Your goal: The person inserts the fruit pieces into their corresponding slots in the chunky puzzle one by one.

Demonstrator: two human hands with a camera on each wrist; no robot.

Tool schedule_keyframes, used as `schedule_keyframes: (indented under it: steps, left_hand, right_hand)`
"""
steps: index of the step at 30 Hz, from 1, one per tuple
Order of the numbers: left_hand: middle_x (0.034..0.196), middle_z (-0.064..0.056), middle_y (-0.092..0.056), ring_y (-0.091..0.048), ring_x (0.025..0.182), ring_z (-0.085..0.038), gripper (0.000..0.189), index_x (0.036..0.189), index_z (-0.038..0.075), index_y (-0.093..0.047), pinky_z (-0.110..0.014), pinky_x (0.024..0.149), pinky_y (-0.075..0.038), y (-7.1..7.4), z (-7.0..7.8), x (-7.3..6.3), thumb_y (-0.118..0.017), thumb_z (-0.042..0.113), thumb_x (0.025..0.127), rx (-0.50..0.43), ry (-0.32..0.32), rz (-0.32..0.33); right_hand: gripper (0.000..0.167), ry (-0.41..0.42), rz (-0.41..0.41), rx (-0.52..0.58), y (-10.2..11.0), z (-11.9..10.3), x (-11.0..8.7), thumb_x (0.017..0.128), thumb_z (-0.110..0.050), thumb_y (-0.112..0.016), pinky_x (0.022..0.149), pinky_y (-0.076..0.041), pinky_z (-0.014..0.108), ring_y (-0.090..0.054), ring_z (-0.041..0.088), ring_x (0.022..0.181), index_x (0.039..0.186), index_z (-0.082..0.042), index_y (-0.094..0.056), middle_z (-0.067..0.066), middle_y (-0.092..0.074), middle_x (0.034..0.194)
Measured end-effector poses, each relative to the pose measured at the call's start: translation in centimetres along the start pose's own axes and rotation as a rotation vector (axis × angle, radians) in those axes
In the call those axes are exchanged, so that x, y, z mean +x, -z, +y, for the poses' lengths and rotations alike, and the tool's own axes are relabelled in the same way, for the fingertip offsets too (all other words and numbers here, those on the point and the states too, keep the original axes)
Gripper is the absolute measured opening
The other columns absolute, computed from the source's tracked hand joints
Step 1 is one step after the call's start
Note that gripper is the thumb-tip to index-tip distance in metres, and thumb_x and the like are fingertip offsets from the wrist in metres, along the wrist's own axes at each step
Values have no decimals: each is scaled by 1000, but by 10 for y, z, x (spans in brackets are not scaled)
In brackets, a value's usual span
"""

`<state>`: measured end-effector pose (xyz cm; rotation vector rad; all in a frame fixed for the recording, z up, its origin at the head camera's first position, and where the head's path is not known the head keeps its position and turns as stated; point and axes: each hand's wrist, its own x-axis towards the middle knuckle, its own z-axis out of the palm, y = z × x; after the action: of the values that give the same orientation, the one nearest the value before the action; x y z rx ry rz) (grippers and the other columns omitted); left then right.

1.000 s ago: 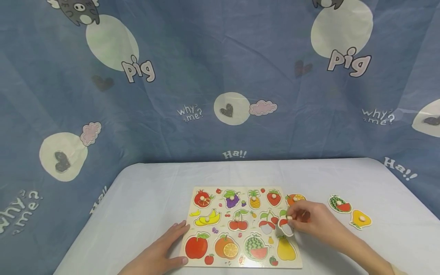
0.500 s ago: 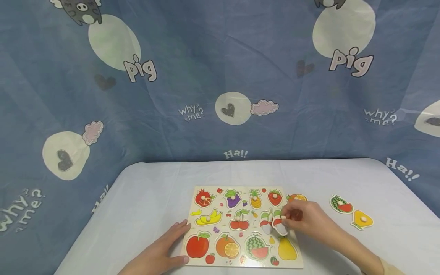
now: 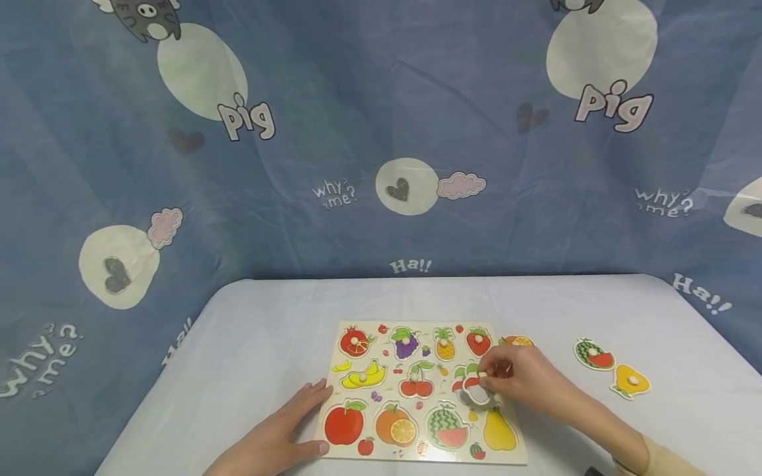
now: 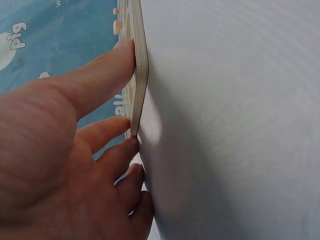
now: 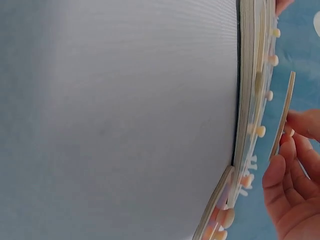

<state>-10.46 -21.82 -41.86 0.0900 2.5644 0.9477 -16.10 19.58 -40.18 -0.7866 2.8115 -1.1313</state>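
Observation:
My right hand (image 3: 532,380) pinches the small knob of a red-and-white lychee puzzle piece (image 3: 478,393) with a green leaf. That piece overlaps the matching lychee slot of the fruit puzzle board (image 3: 387,380) in the head view. From the right wrist, the thin piece stands apart from the board, tilted above its face. My left hand (image 3: 270,433) rests at the board's left side. Its thumb (image 4: 107,72) lies against the board's edge, and the extended fingers touch that edge farther along. Knobbed pomegranate, grape, pineapple, strawberry, banana and cherry pieces sit in their slots.
Right of the board lie a watermelon piece (image 3: 594,355) and a yellow pear piece (image 3: 631,381). An orange piece (image 3: 516,340) lies by the board's upper right corner, partly behind my right hand. A blue patterned cloth (image 3: 333,238) hangs behind the white table (image 3: 262,344).
My right hand has moved left with the lychee piece, from the board's right edge to over the lychee slot. My left hand has stayed at the board's left side.

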Motion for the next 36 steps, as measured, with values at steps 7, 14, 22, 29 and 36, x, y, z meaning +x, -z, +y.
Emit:
schedule_keyframes:
  steps: [7, 14, 22, 29, 36]
  left_hand:
    - [158, -7, -30, -30, 140, -35, 89, 151, 30, -40, -64, 102, -37, 0, 0, 0, -82, 45, 73, -5, -13, -2]
    - [158, -6, -30, -29, 140, -35, 89, 150, 29, -40, -64, 103, -36, 1, 1, -1, -83, 44, 74, -6, -23, -6]
    - [158, -6, -30, -30, 140, -35, 88, 150, 29, -40, -64, 103, -36, 1, 2, -2, -83, 42, 74, -6, -19, -1]
    - [158, -6, -30, -30, 140, -35, 89, 150, 29, -40, -64, 102, -37, 1, 1, -2, -83, 43, 74, -11, -14, -4]
    - [158, -5, -30, -28, 141, -35, 89, 151, 29, -40, -65, 103, -36, 1, 2, -2, -83, 43, 74, -23, -26, -7]
  right_hand:
    - [16, -45, -29, -4, -5, -1, 5, 81, -12, -80, 59, -50, 23, -55, 5, 67, 84, -22, -68, -15, -61, 74]
    - [11, -76, -60, -12, -9, -3, 9, 82, -17, -79, 55, -47, 23, -52, 5, 64, 84, -21, -69, -14, -59, 71]
    - [11, -74, -78, -27, -11, -3, 12, 82, -17, -80, 53, -45, 23, -51, 4, 60, 85, -21, -70, -13, -57, 67]
    - [11, -71, -90, -30, -12, -4, 15, 83, -18, -80, 51, -43, 23, -49, 5, 58, 84, -22, -70, -13, -56, 65]
    - [12, -62, -101, -63, -13, -5, 18, 83, -18, -80, 51, -42, 23, -48, 5, 58, 83, -23, -70, -15, -55, 65]
